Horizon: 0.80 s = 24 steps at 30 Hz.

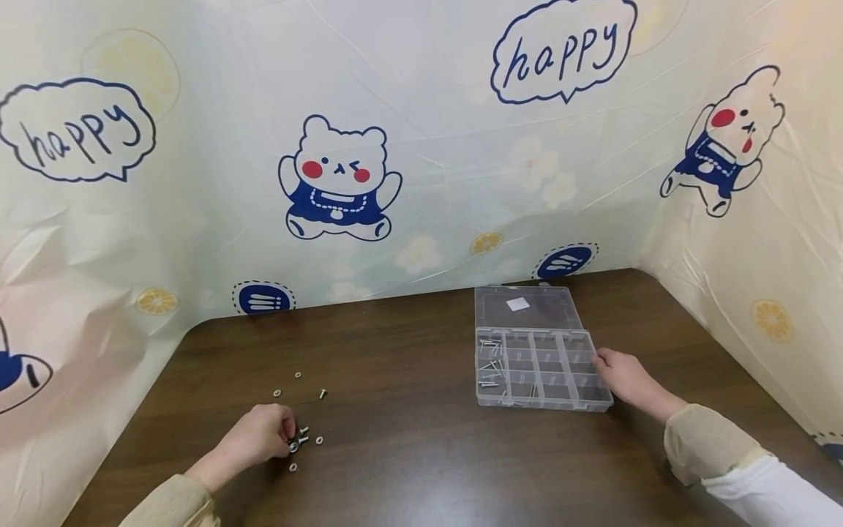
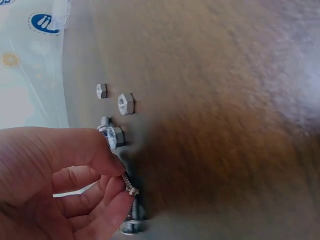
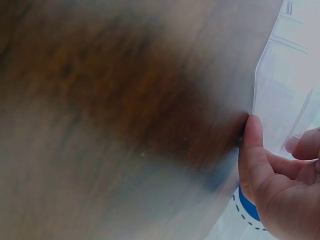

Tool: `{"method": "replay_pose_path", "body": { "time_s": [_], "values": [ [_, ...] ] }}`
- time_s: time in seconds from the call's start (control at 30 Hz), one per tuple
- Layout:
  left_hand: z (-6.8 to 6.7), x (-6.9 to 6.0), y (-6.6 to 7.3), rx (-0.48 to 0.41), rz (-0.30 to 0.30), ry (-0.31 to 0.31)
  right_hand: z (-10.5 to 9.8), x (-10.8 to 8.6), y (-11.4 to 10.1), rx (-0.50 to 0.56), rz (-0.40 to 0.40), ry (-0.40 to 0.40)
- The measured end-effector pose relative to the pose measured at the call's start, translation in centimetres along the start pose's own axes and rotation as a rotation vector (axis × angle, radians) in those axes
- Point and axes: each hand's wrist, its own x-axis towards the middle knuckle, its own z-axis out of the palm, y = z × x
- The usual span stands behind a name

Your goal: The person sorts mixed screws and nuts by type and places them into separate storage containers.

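Observation:
At the left of the table, my left hand (image 1: 260, 433) is among loose hardware. In the left wrist view its thumb and fingers pinch a small screw (image 2: 131, 186); another bolt (image 2: 131, 227) is just below. A nut (image 2: 126, 104) and a smaller nut (image 2: 102, 91) lie beyond the thumb. My right hand (image 1: 626, 377) grips the right edge of a clear plastic compartment box (image 1: 586, 405), its thumb against the outer wall in the right wrist view. The box's lid (image 1: 533, 311) lies open behind it. Several screws (image 1: 490, 369) are in the left-hand compartments.
On the brown wooden table (image 1: 408, 366), another bolt (image 1: 323, 394) and several nuts, one of them a nut (image 1: 276, 393), are scattered around the left hand. A printed cloth (image 1: 435, 146) hangs at the back and sides. A white label (image 1: 518, 304) is on the lid.

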Motion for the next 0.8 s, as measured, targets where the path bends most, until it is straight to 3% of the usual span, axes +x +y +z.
{"method": "replay_pose_path", "body": {
  "time_s": [0.23,0.4,0.6,0.8],
  "values": [
    [-0.7,0.9,1.1,-0.001,0.030,0.016,0.0,0.0,-0.1,-0.003,-0.012,0.010],
    [-1.7,1.9,2.5,-0.014,0.084,0.021,-0.1,0.0,-0.2,-0.004,-0.002,-0.003],
    [-3.9,3.4,4.2,-0.047,0.135,0.003,-0.2,-0.1,-0.2,-0.009,-0.003,-0.010],
    [-6.4,4.6,5.6,-0.052,0.171,0.055,-0.1,-0.1,-0.1,-0.005,0.002,-0.006]
  ]
}}
